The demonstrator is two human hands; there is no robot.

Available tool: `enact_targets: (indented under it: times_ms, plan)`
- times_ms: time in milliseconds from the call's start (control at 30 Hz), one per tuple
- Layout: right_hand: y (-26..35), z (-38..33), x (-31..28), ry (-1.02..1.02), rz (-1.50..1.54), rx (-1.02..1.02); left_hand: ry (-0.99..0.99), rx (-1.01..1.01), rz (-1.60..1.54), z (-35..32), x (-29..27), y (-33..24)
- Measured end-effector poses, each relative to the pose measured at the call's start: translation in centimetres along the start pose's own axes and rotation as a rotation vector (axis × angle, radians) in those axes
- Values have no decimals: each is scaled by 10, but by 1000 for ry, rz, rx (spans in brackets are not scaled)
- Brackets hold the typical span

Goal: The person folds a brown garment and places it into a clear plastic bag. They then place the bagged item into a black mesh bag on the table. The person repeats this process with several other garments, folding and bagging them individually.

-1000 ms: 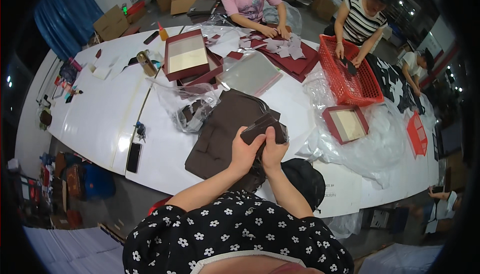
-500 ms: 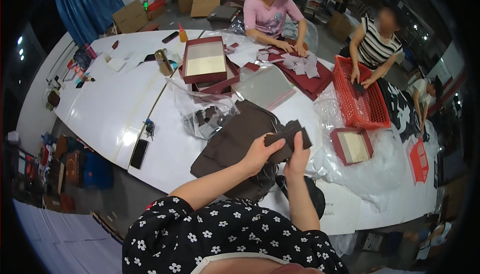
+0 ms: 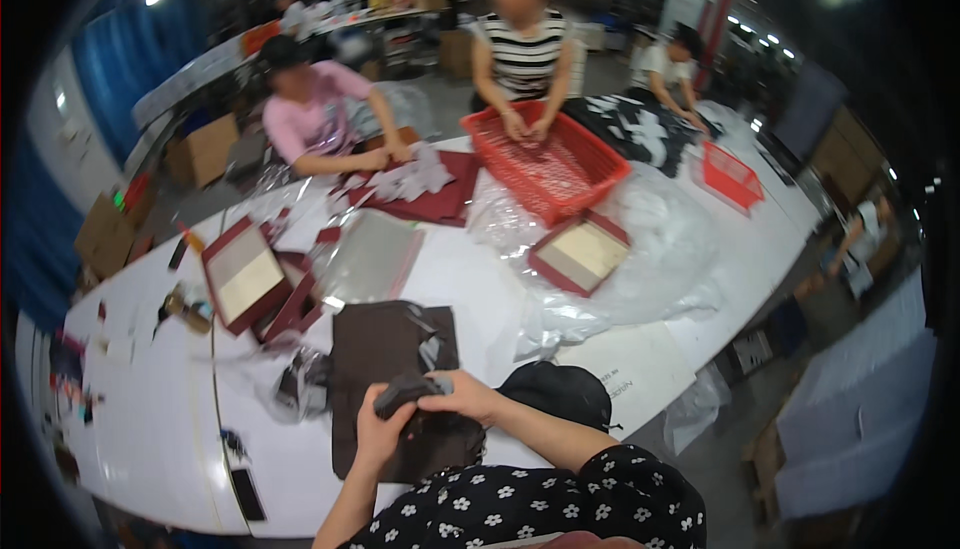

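Close to my body, I hold a small dark brown-grey piece, folded or stacked and slightly blurred, between both hands. My left hand grips its near left side, and my right hand pinches its right end with thumb and fingers. Beneath them a larger stack of dark brown flat cloth-like material lies on the white table. Some greyish strips rest on that stack. On its left is a clear plastic bag with dark pieces in it. A black rounded soft item lies by my right forearm.
Dark red boxes stand at the left, near a clear plastic sheet. Another dark red box sits on crumpled plastic film. Across the table, people work by a red basket and dark red sheets.
The view has swung right, so the table's contents appear further left. My hands have come lower and nearer my body, still holding dark material. The person in stripes has both hands inside the red basket.
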State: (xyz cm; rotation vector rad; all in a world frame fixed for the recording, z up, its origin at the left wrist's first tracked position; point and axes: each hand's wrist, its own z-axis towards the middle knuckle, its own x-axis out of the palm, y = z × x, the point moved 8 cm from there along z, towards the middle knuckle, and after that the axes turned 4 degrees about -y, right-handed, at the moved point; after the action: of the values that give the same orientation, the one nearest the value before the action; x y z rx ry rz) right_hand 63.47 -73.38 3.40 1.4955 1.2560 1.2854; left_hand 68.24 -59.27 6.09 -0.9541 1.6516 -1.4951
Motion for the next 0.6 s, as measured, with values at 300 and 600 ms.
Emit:
enact_targets:
  times_ms: [300, 600]
  plan:
    - [-17, 6, 8, 251, -360, -81, 142, 45, 351, 3, 9, -4]
    - [14, -16, 29, 520, -1265, -403, 775, 154, 1052, -13, 37, -11]
